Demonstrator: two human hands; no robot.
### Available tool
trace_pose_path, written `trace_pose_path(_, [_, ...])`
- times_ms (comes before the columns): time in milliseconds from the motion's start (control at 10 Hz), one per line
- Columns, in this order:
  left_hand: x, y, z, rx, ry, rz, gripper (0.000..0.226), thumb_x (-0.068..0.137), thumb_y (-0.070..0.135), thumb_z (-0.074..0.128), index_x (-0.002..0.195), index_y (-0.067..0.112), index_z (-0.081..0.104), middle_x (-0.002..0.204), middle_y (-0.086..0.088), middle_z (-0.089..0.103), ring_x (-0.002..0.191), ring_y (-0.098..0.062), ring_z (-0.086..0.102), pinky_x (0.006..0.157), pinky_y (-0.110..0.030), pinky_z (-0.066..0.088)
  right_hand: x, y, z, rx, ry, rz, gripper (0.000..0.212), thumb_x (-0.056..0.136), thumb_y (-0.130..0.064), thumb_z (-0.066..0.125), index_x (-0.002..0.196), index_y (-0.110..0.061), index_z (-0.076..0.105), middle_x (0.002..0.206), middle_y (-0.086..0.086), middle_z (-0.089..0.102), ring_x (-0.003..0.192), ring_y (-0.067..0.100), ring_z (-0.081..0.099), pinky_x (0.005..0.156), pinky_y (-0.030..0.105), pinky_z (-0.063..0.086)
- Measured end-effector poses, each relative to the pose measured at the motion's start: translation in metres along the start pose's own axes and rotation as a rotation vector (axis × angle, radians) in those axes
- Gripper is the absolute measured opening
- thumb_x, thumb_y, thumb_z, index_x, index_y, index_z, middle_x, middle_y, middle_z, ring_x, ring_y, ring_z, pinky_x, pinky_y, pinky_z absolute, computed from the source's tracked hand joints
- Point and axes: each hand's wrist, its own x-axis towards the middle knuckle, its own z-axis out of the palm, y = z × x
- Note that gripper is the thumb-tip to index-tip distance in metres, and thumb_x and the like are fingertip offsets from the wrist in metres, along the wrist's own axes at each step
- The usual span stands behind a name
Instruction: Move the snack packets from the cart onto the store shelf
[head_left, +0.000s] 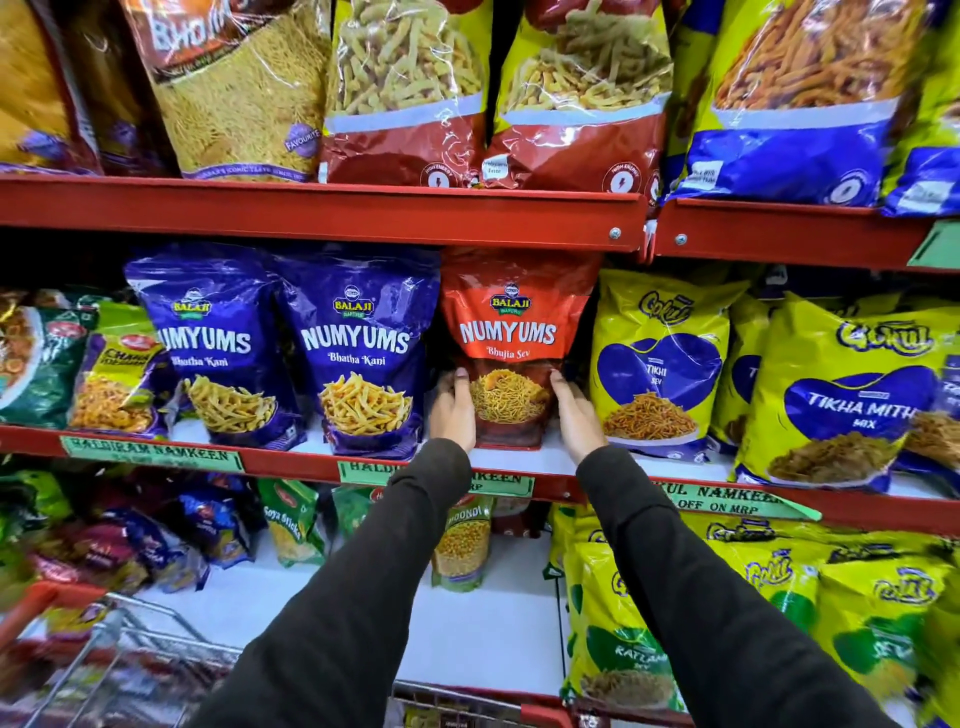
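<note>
A red Numyums Bhujia Sev packet stands upright on the middle shelf, between a blue Numyums packet and a yellow Tikhi Sev packet. My left hand presses on its lower left side. My right hand presses on its lower right side. Both hands clasp the packet between them. The wire cart is at the bottom left, its contents blurred.
The red upper shelf holds large snack bags just above the packet. A second blue Numyums packet and smaller bags stand to the left. Yellow packets fill the right. The lower shelf has a bare white patch below my arms.
</note>
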Motion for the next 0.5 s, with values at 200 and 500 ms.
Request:
trace_pose_path(200, [-0.029, -0.008, -0.015, 0.055, -0.029, 0.034, 0.063, 0.094, 0.061, 0.027, 0.139, 0.02, 0.042, 0.143, -0.016, 0.049, 0.131, -0.035, 0.043, 0.111, -0.044, 0.03, -0.032, 0.009, 0.0, -0.021, 0.055, -0.094, 0.023, 0.093, -0.053, 0.045, 0.095, -0.033, 0.058, 0.107, -0.003, 0.063, 0.112, 0.023, 0.057, 0.1, 0.039, 0.042])
trace_pose_path(500, [-0.062, -0.004, -0.031, 0.059, 0.007, 0.12, 0.052, 0.1, 0.041, 0.031, 0.141, 0.009, 0.04, 0.144, -0.017, 0.046, 0.133, -0.031, 0.042, 0.112, -0.039, 0.03, -0.067, -0.008, -0.007, -0.045, 0.055, -0.089, 0.052, 0.096, -0.045, 0.046, 0.139, -0.014, 0.044, 0.143, 0.008, 0.049, 0.134, 0.027, 0.045, 0.112, 0.036, 0.034])
